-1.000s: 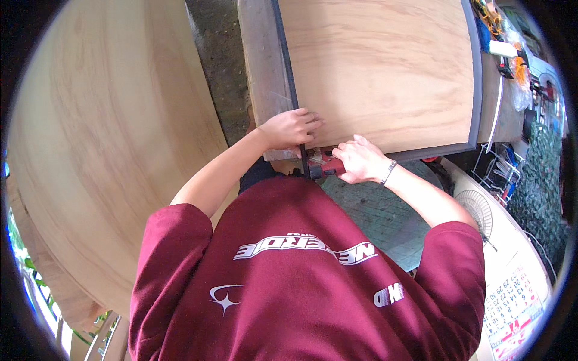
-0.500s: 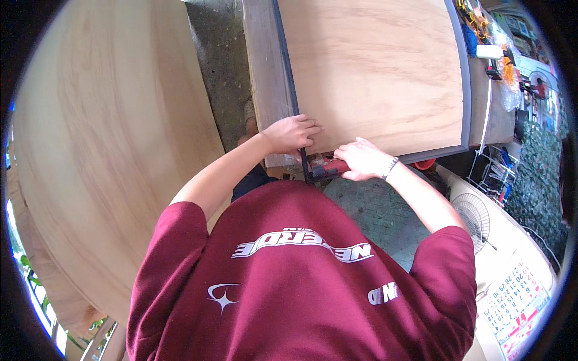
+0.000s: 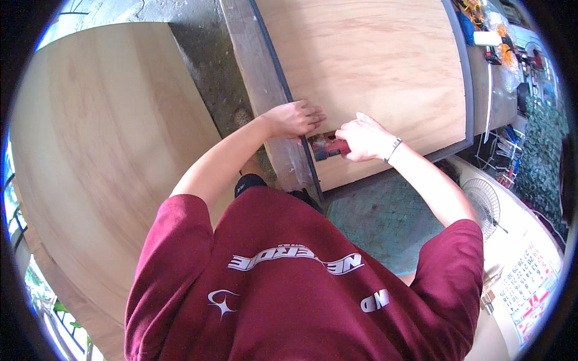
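Observation:
A pale plywood panel (image 3: 367,72) edged with a dark strip (image 3: 274,60) lies in front of me. My left hand (image 3: 296,118) is bent over the strip on its left side, fingers curled onto the panel, with the thumb mostly hidden. Just to the right, my right hand (image 3: 363,138) is closed around a red and black hand-held tool (image 3: 331,149). The tool lies low over the panel near its front left corner, its dark end pointing toward the strip. My fingers cover much of it, so its exact kind is unclear.
A large plywood sheet (image 3: 114,150) stretches along my left. A worn wooden beam (image 3: 256,66) runs beside the panel. At right are a white fan (image 3: 481,207), a wire rack (image 3: 509,153) and a cluttered bench (image 3: 490,90). Concrete floor (image 3: 208,54) shows between the boards.
Both hands have moved slightly away from me along the panel's left edge. The red tool has moved with my right hand, from the front edge to over the panel's surface.

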Available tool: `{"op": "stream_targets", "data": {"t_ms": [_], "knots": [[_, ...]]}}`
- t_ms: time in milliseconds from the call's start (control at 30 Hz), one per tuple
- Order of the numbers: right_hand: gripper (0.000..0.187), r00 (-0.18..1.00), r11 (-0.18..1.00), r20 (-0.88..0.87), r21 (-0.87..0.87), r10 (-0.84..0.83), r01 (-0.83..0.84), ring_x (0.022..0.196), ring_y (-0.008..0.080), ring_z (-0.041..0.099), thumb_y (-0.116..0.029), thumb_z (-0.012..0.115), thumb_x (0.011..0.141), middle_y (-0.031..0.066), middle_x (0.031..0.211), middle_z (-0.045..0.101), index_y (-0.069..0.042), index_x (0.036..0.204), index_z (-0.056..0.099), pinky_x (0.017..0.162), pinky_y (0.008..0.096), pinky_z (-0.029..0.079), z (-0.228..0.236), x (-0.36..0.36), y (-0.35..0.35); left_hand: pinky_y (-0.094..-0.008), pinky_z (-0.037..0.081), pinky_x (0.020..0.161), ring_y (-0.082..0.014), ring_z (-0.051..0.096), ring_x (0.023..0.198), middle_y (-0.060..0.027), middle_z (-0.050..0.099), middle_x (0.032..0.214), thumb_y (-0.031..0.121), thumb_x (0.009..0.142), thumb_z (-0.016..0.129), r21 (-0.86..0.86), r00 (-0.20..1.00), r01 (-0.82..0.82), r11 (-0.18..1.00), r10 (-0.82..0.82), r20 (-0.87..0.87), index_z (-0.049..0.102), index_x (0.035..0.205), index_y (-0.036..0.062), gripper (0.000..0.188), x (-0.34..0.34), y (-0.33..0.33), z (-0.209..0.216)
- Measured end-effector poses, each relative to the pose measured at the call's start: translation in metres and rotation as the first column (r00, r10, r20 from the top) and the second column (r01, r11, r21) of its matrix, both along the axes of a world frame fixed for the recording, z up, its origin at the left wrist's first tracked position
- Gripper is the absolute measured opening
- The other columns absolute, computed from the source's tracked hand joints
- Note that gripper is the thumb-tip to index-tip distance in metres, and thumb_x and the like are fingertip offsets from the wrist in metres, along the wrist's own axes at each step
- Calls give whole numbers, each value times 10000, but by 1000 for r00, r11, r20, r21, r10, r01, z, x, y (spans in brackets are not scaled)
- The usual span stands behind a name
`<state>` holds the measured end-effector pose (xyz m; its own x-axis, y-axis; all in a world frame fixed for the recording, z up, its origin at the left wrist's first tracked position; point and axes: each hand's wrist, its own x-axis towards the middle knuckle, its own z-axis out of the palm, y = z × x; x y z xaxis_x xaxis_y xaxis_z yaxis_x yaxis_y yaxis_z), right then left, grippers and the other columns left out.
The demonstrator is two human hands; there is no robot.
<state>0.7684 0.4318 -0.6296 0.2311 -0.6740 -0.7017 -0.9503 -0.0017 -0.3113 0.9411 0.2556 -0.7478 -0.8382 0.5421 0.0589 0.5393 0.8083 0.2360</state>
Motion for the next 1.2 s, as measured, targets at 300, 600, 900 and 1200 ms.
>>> {"op": "stream_targets", "data": {"t_ms": [300, 600, 900, 1200], "knots": [[367, 999, 999, 4, 24, 36, -37, 985, 272, 675, -316, 722, 719, 107, 964, 700, -82, 998, 682, 1030, 473, 432, -3, 11, -15, -423, 416, 1085, -236, 495, 1361, -86, 563, 1439, 451, 821, 658, 2, 999, 11, 1000, -11, -30, 601, 1323, 18, 665, 4, 6, -13], [361, 999, 1000, -37, -13, 17, -17, 986, 280, 672, -364, 720, 742, 103, 932, 703, -105, 991, 684, 970, 431, 435, -2, 9, -10, -398, 446, 1032, -223, 509, 1345, -67, 556, 1449, 288, 935, 506, -34, 997, 14, 999, -16, -75, 629, 1259, 70, 409, 2, 0, -10], [258, 983, 983, 51, -44, -179, 181, 926, 308, 660, -238, 728, 712, 115, 922, 673, -116, 924, 647, 843, 455, 486, 14, -47, -46, -387, 417, 1082, -227, 522, 1304, -31, 613, 1348, 302, 752, 756, 30, 994, -110, 993, 111, -16, 629, 1279, 83, 585, -20, -77, 6], [296, 999, 996, -25, -79, -32, 30, 939, 300, 665, -302, 692, 742, 112, 921, 659, -111, 963, 645, 842, 452, 499, 4, -33, -116, -387, 436, 1037, -207, 518, 1314, 20, 631, 1334, 252, 838, 640, 58, 993, -110, 992, 112, -30, 703, 1155, 147, 340, -35, -103, 3]]}}
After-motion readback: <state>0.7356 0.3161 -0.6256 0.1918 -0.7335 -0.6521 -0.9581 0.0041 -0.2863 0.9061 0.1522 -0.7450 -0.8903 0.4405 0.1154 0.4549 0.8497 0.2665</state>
